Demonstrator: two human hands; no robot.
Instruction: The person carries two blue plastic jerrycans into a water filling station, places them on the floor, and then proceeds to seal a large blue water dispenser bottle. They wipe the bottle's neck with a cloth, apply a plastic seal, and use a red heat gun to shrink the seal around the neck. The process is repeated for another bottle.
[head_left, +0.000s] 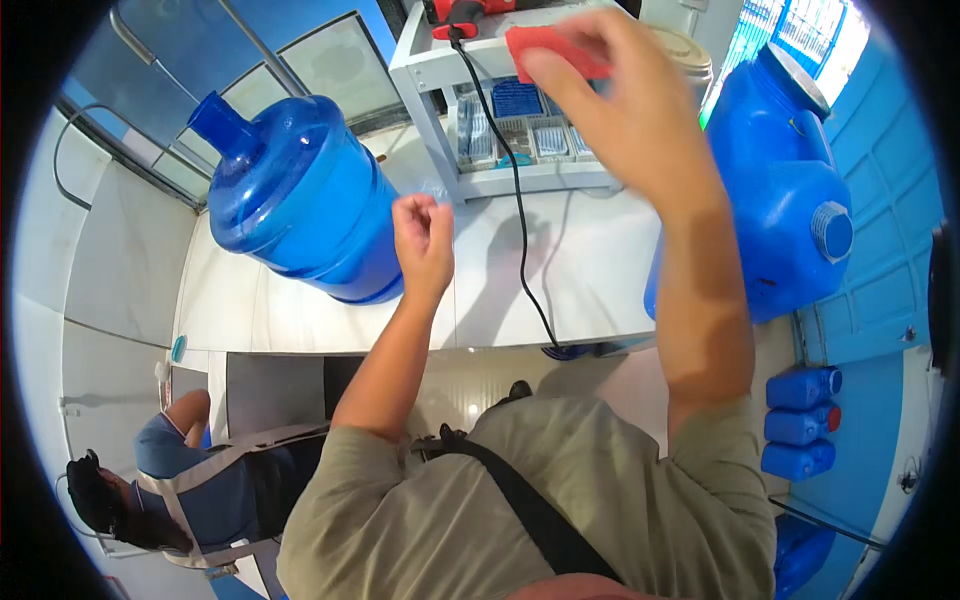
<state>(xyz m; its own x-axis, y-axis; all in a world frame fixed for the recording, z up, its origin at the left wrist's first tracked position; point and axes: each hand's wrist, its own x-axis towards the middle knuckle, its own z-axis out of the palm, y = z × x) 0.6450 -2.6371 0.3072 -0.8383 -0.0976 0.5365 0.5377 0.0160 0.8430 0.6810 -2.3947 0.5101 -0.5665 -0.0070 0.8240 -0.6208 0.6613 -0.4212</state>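
My right hand (630, 97) is raised over the front of a white shelf unit, blurred by motion. Between its thumb and fingers is a flat red piece (536, 49), perhaps a cloth or sponge. My left hand (422, 236) is loosely curled beside a large translucent blue water jug (315, 195); I see nothing in its fingers. The jug stands on the white tiled counter (487, 300), its open neck towards the upper left. A wisp of clear plastic (429, 187) shows just behind my left hand; whether they touch cannot be told.
The white shelf unit (525, 178) holds small baskets of packets and a red power tool (457, 19). Its black cord (523, 240) hangs across the counter. A blue container (780, 195) stands right. Several smaller jugs (799, 424) line the wall. Another person (217, 480) is at left.
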